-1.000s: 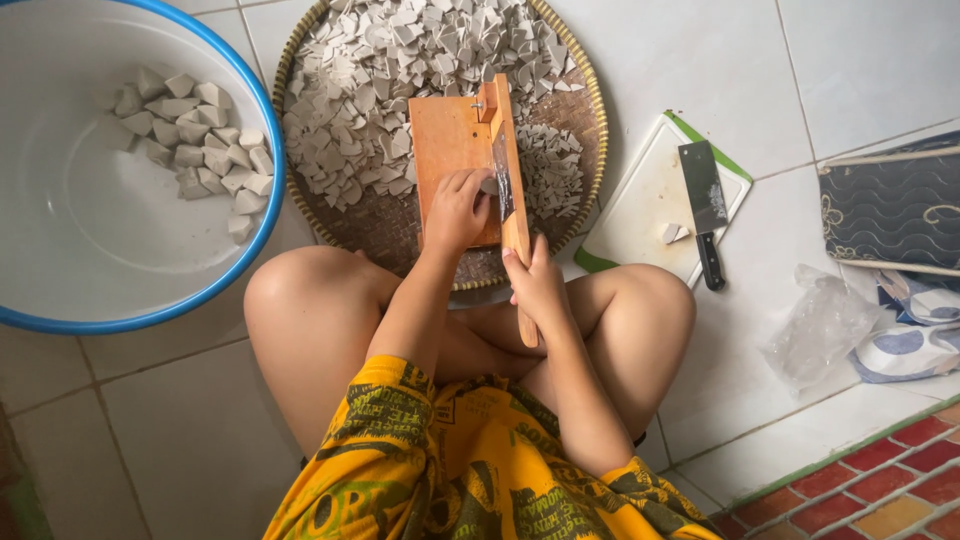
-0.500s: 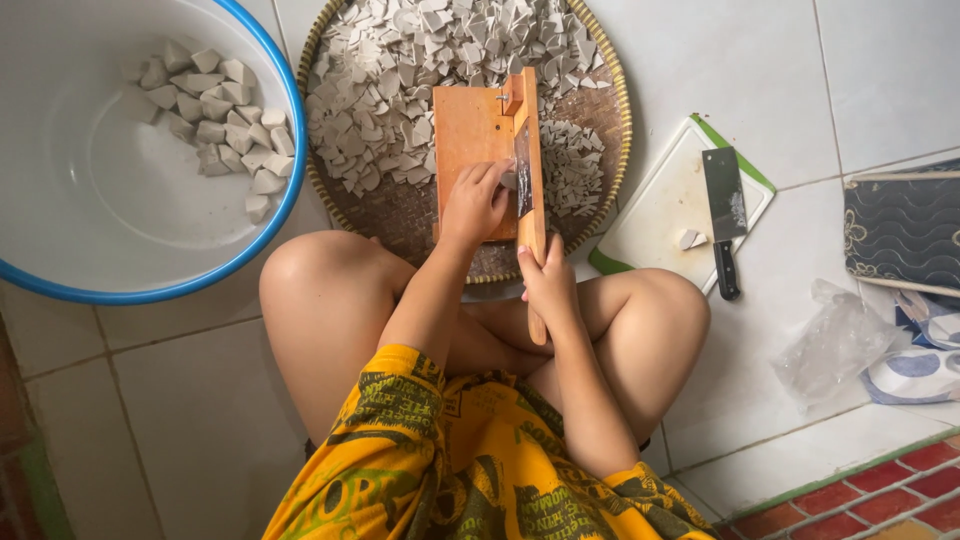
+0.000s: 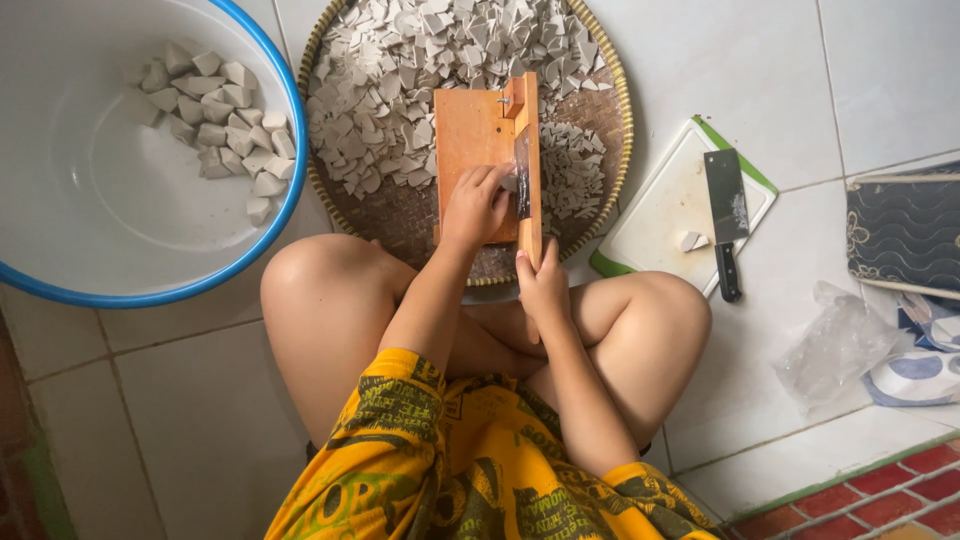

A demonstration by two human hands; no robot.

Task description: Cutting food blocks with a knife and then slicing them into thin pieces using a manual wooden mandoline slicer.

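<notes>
I had my left hand [image 3: 478, 205] pressed down on the orange wooden slicer board [image 3: 472, 150], fingers curled against something small at the blade [image 3: 522, 172], though I could not tell what lay under them. My right hand [image 3: 543, 290] was closed around the lever handle [image 3: 530, 215] at its near end. The board lay across the round woven tray [image 3: 400, 215], with pale cut slices [image 3: 400, 80] heaped beyond it. Pale chunks [image 3: 215, 115] sat in the blue-rimmed basin [image 3: 100, 220], and a cleaver [image 3: 726, 215] rested on the white cutting board [image 3: 655, 215].
</notes>
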